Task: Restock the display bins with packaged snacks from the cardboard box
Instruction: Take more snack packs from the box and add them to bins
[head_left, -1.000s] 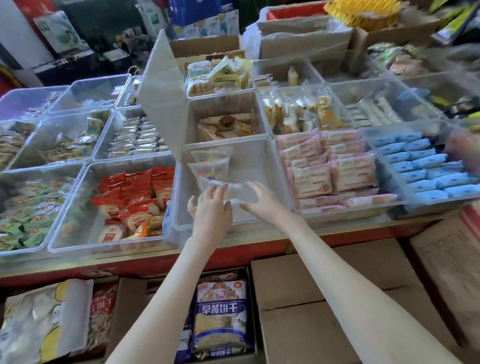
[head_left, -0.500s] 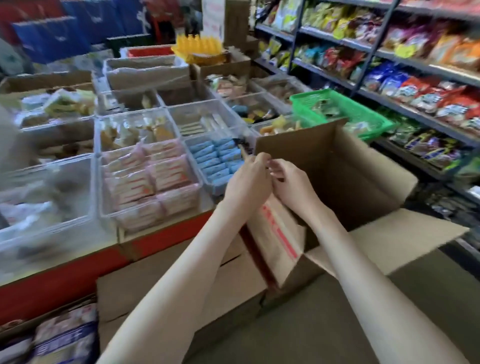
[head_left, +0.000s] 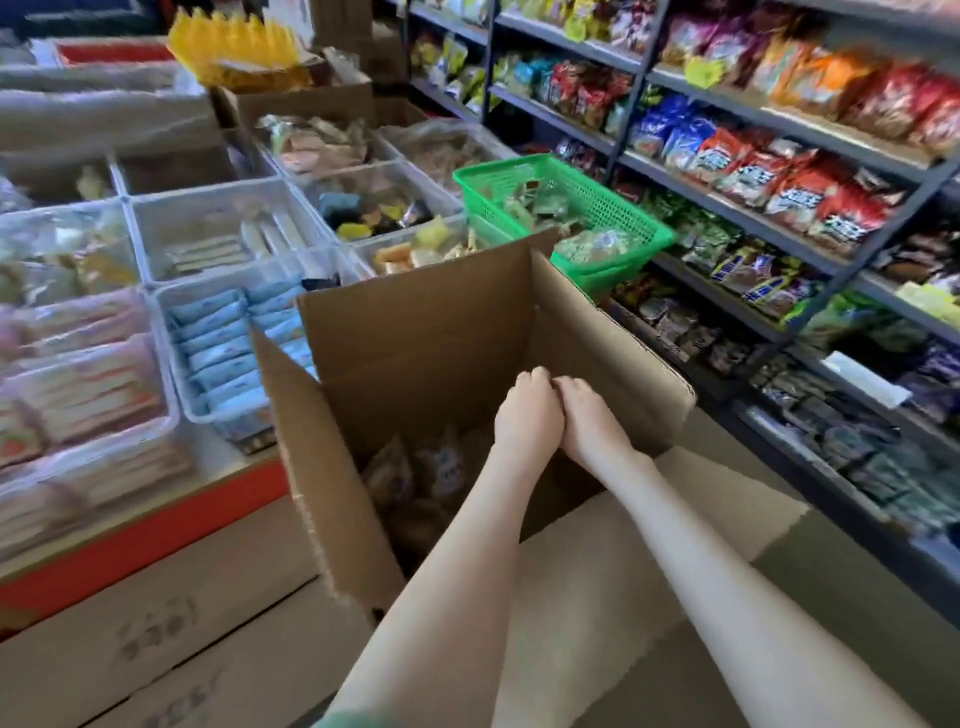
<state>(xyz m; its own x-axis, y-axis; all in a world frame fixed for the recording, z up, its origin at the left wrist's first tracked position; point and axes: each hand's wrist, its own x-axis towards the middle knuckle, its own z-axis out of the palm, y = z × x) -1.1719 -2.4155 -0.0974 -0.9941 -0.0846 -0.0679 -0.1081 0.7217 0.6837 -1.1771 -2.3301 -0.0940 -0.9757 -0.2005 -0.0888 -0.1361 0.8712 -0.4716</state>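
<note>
The open cardboard box (head_left: 415, 332) stands on the floor against the display counter, flaps up. Packaged snacks (head_left: 415, 478) in brownish wrappers lie at its bottom. My left hand (head_left: 527, 415) and my right hand (head_left: 589, 421) reach side by side into the box, touching each other, backs towards me and fingers bent downwards. I see nothing in either hand. Both hover above the packets, near the box's right wall. Clear display bins fill the counter to the left, among them one with blue packets (head_left: 228, 343) and one with pink packets (head_left: 78, 384).
A green basket (head_left: 618, 208) with snacks sits just behind the box. Dark shelving (head_left: 779, 218) full of snack bags lines the right side. Closed cardboard boxes (head_left: 171, 623) lie under the red counter edge (head_left: 145, 535) at lower left.
My view swung right from the bins to the box. Both hands left the clear bin, crossed over the box's edge and have dropped down inside it.
</note>
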